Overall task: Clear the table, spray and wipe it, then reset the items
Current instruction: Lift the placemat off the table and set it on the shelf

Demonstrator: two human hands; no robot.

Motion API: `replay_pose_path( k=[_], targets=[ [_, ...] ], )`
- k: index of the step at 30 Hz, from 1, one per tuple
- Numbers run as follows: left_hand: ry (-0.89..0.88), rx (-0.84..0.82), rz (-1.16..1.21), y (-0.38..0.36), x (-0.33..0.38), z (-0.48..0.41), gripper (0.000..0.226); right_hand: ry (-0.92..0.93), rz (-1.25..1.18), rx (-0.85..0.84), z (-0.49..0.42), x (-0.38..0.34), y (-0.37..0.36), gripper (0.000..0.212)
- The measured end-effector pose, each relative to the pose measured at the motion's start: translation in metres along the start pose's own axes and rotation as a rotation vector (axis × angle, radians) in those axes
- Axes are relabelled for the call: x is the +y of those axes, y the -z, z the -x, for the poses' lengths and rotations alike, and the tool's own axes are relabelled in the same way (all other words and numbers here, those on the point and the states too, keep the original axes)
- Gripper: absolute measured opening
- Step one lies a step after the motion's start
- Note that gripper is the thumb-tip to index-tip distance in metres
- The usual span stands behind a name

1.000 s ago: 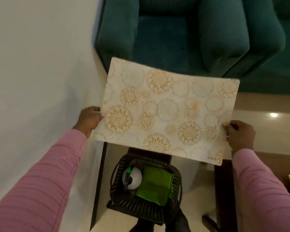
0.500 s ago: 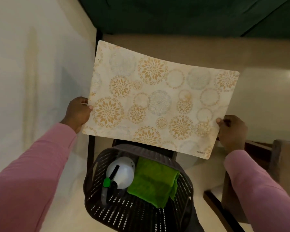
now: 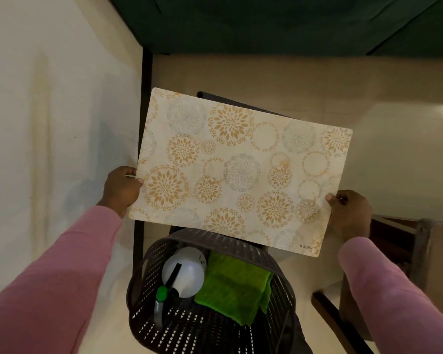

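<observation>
Placemat (image 3: 241, 172) between left grip (image 3: 120, 190), right grip (image 3: 351, 213)

Dim, warm indoor light. A small hot glare spot sits on the glossy floor (image 3: 417, 154) at the right edge, and there is a soft shadow on the wall (image 3: 49, 123) mid-left. The placemat (image 3: 241, 172) at centre is sharp, the sleeves (image 3: 49, 290) in the lower corners are soft, and straight lines bow near the frame edges.

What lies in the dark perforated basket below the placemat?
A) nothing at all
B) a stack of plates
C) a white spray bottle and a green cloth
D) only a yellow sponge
C: the basket holds a white spray bottle with a folded green cloth beside it.
</observation>
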State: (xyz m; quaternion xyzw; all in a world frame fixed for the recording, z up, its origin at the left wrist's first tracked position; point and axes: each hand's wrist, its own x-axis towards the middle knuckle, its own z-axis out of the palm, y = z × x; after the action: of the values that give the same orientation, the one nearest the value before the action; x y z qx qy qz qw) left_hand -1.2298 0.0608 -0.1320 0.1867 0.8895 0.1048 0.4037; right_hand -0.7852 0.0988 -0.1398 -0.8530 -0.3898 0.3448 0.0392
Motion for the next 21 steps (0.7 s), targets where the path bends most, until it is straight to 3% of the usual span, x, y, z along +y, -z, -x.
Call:
replay_pose_path(
  k=[10,16,21],
  targets=[
    [-0.106,0.06,-0.056,-0.004,0.013,0.021,0.058,-0.114,0.117,0.017,0.019,-0.006,-0.001,0.05],
    [-0.407,0.119,-0.266,-0.016,0.037,0.076,0.057,0.162,0.246,0.011,0.052,-0.023,0.002,0.058],
    [-0.531,0.106,-0.367,-0.005,0.057,0.149,0.053,0.353,0.312,-0.025,0.101,-0.049,0.029,0.067]
  ],
)
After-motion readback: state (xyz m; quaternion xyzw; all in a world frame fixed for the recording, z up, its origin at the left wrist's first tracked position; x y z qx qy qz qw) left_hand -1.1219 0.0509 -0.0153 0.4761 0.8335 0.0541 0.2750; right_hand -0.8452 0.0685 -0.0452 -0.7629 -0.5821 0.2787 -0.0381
